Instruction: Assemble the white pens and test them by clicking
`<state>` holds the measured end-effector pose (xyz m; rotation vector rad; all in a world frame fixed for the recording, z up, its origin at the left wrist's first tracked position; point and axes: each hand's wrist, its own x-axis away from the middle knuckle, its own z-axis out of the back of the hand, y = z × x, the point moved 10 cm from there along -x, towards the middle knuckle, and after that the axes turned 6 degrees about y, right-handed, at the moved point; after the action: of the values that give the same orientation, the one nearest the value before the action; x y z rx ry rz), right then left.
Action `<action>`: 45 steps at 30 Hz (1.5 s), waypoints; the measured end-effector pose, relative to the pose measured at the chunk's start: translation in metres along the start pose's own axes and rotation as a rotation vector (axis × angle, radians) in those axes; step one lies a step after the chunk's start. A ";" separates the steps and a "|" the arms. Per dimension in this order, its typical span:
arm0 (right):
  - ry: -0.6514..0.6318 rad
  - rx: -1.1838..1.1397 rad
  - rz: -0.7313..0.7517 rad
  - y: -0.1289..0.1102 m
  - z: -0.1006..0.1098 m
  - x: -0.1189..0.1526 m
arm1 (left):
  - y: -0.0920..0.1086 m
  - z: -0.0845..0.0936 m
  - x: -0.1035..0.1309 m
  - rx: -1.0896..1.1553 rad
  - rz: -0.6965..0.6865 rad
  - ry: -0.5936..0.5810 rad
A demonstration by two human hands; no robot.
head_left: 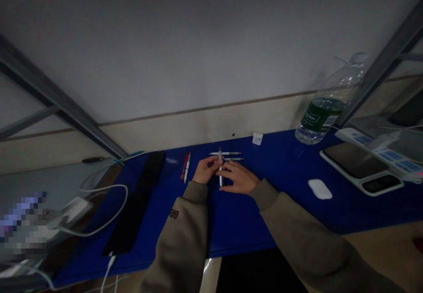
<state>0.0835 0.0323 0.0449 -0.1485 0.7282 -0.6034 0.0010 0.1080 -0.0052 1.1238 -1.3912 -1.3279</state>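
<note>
Over the middle of the blue table, a white pen (220, 179) stands lengthwise between my two hands. My left hand (205, 169) pinches it from the left, near its middle. From the right, the fingers of my right hand (238, 177) close on the same pen, thumb toward its lower end. Two more pens lie crosswise just beyond: a farther white pen (233, 153) and a nearer pen (235, 159), each partly hidden by the held pen or my hands. To the left, a red pen (184, 167) and another white pen (187, 168) lie side by side.
On the blue table (238, 222), a dark phone (151, 169) and a larger black device (127, 224) with a cable lie left. A white charger (257, 138) stands by the wall. Rightward are a large water bottle (319, 116), a white case (320, 189) and a white-framed device (361, 167).
</note>
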 end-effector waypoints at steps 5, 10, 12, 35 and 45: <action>-0.033 0.009 -0.003 -0.002 -0.004 0.001 | -0.002 0.001 -0.001 -0.035 -0.004 0.048; -0.038 -0.006 0.041 -0.006 -0.007 0.001 | -0.004 0.003 -0.003 -0.076 0.007 0.070; -0.034 -0.015 0.063 -0.007 -0.007 0.000 | -0.005 0.004 -0.003 -0.068 0.014 0.079; -0.034 -0.110 -0.009 -0.003 -0.002 -0.002 | 0.004 0.008 -0.002 -0.055 -0.005 0.104; -0.068 -0.112 -0.008 -0.001 -0.008 0.001 | 0.002 0.009 -0.002 -0.019 -0.032 0.119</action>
<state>0.0783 0.0317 0.0392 -0.2748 0.6956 -0.5625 -0.0075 0.1122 -0.0032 1.1970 -1.2765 -1.2737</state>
